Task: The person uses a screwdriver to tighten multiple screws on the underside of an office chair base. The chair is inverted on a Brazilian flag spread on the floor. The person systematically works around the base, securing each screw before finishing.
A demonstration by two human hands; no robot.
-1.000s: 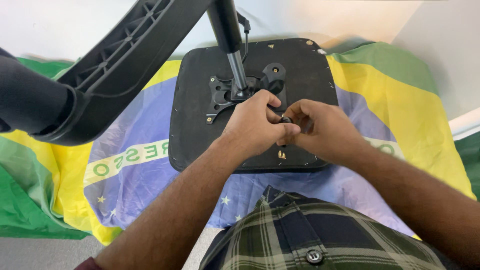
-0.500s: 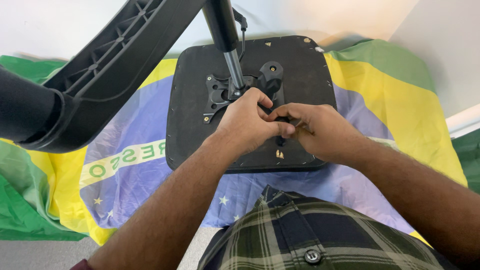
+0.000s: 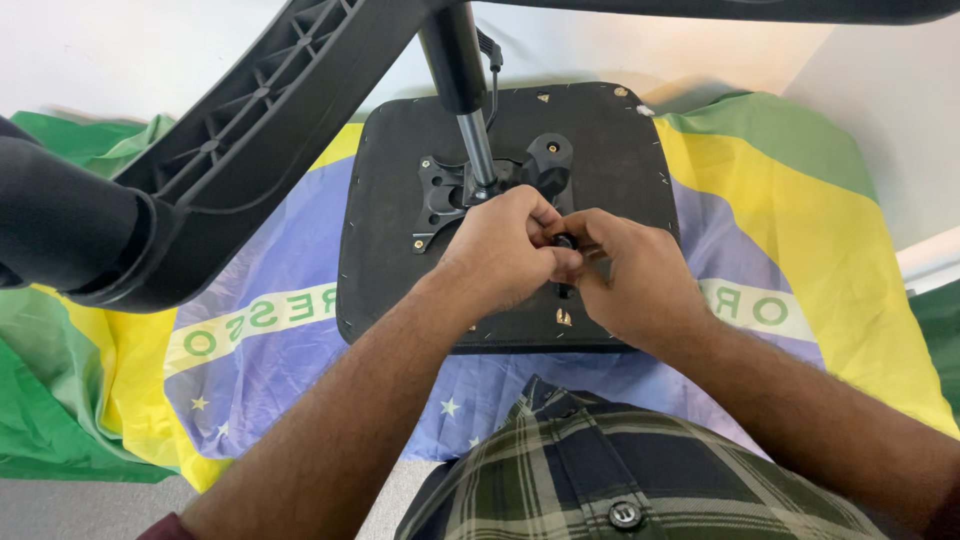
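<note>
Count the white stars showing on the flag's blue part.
3 clear stars: two on the blue left of the left forearm, one between both forearms below the black seat base. A faint one may sit lower; arms and seat may hide more.

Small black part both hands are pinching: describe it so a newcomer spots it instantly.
Find the black seat underside lying on the flag cloth, with the metal mounting plate and gas column at its centre. Just below the plate, the left hand and right hand meet; the small black part sits between their fingertips, unlike the brass-coloured insert below it.
</note>
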